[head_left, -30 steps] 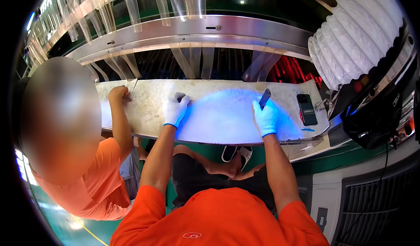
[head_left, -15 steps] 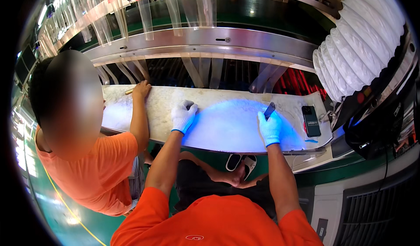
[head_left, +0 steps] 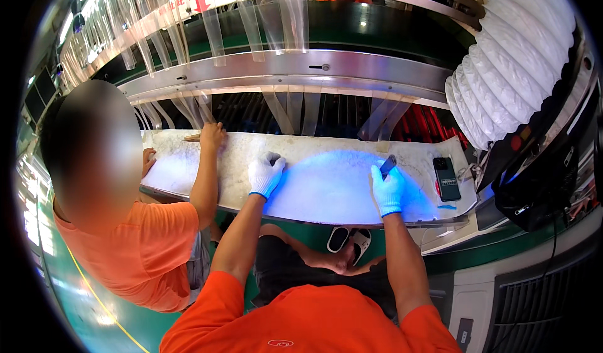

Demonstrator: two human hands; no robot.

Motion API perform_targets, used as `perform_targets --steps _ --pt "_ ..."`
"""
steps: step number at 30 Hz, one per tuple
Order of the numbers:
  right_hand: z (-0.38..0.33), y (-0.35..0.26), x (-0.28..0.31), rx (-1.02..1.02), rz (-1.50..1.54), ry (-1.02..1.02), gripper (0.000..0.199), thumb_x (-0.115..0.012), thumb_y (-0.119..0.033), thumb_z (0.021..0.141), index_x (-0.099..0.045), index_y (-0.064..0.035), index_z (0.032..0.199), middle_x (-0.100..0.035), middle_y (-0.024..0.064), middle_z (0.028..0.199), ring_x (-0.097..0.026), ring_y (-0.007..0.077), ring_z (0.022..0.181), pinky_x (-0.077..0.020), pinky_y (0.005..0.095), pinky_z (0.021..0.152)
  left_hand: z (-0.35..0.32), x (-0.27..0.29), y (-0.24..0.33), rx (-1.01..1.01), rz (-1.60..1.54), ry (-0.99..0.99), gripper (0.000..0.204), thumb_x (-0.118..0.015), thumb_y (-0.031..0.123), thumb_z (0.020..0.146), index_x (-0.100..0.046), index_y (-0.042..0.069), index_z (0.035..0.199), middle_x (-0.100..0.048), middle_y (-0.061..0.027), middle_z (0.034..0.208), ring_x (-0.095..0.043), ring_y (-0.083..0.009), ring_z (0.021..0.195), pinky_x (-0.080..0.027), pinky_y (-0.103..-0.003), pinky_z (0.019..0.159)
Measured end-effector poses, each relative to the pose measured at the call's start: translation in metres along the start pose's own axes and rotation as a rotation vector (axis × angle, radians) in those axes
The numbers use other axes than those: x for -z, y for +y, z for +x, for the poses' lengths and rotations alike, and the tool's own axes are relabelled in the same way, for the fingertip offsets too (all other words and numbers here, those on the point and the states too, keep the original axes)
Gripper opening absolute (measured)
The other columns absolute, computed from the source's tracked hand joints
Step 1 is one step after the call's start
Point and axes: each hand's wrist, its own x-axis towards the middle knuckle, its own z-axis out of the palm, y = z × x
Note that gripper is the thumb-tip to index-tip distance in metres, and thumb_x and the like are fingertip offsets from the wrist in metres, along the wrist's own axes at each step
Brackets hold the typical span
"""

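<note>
1. A long, pale, stained counter (head_left: 239,155) crosses the scene, with a blue glow (head_left: 330,186) over it; clock directions are from that glow's centre.
2. At 3 o'clock, the person's white-gloved right hand (head_left: 387,186) has its fingers closed around a dark narrow object (head_left: 389,164), which sticks up above the thumb at 2 o'clock.
3. Near 9 o'clock, the white-gloved left hand (head_left: 266,174) is over the counter with its fingers curled. Something dark shows by the fingertips; whether it is gripped, I cannot tell.
4. Farther out at 3 o'clock, a dark phone (head_left: 446,178) lies on the counter.
5. At 9 o'clock sits a co-worker (head_left: 160,233) in orange; the co-worker's right hand (head_left: 214,137), blurred, is near a tan piece (head_left: 192,138).
6. At 2 o'clock, beyond the counter, hangs a white ribbed duct (head_left: 512,70).
7. At 6 o'clock, below the counter's near edge, are black-and-white sandals (head_left: 338,239).
</note>
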Motion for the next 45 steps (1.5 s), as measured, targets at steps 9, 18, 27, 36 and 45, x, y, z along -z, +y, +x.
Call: perform_targets --steps 9,18,27,36,45 --pt "0.002 0.006 0.0 -0.023 -0.152 -0.071 0.03 -0.081 -0.032 0.09 -0.078 -0.0057 0.103 -0.077 0.0187 0.096 -0.074 0.0389 0.087 -0.0587 0.0462 0.077 0.001 -0.001 0.0 -0.005 0.004 0.01 0.03 -0.074 0.034 0.086 -0.082 0.009 0.099 -0.079 -0.0155 0.092 -0.077 -0.0328 0.088 -0.06 -0.042 0.085" --pt "0.002 0.004 0.0 0.051 -0.159 -0.061 0.028 -0.079 -0.032 0.091 -0.077 -0.0072 0.104 -0.077 0.0186 0.097 -0.074 0.0394 0.091 -0.0582 0.0466 0.078 -0.001 -0.001 -0.002 -0.031 -0.014 0.009 0.028 -0.074 0.033 0.086 -0.081 0.008 0.097 -0.079 -0.0143 0.091 -0.077 -0.0313 0.087 -0.06 -0.042 0.084" --pt "-0.002 -0.007 -0.002 -0.013 0.204 0.043 0.025 -0.08 -0.027 0.092 -0.078 -0.004 0.103 -0.079 0.0159 0.096 -0.076 0.0343 0.088 -0.0588 0.0417 0.079 0.002 -0.003 -0.006 -0.012 -0.021 -0.001 0.028 -0.074 0.033 0.087 -0.081 0.008 0.097 -0.078 -0.0146 0.097 -0.075 -0.0318 0.092 -0.059 -0.041 0.087" --pt "-0.001 0.0 -0.003 -0.026 0.141 -0.028 0.023 -0.08 -0.022 0.092 -0.078 -0.0044 0.106 -0.079 0.015 0.097 -0.077 0.0297 0.086 -0.0589 0.0382 0.08 0.0 -0.004 -0.005 -0.011 -0.03 0.019 0.03 -0.073 0.034 0.086 -0.081 0.009 0.099 -0.079 -0.0149 0.095 -0.076 -0.032 0.089 -0.059 -0.041 0.085" --pt "0.0 -0.002 -0.002 -0.037 0.116 -0.039 0.025 -0.08 -0.023 0.092 -0.078 -0.0032 0.107 -0.079 0.016 0.098 -0.077 0.0296 0.087 -0.0591 0.0388 0.08 0.001 -0.004 -0.006 -0.018 -0.048 0.025 0.029 -0.074 0.034 0.086 -0.081 0.008 0.099 -0.079 -0.0155 0.094 -0.076 -0.0321 0.088 -0.06 -0.041 0.084"
